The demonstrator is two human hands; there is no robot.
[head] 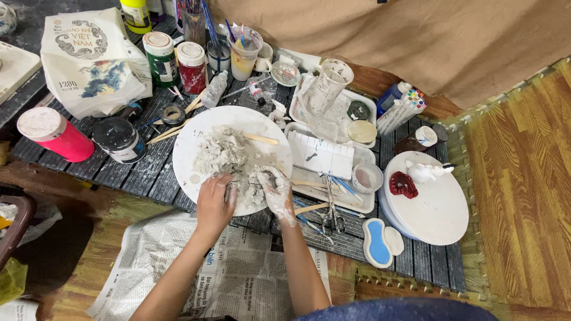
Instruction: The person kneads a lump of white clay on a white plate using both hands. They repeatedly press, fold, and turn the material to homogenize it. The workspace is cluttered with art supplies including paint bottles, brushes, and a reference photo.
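A round white board (199, 122) lies on the low dark slatted table (148, 172), with a grey lump of wet clay (223, 151) on it. My left hand (214, 202) presses its fingers into the near edge of the clay. My right hand (275, 189), coated in grey clay, curls over a clump of the clay beside the left hand. A wooden stick (262, 139) lies on the board behind the clay.
Paint jars in pink (53, 134), black (119, 139), green (160, 56) and red (191, 66) stand at the left. A white tray (324, 157) with tools, a round turntable (434, 205) with small figures, a brush cup (244, 50) and newspaper (238, 273) surround the board.
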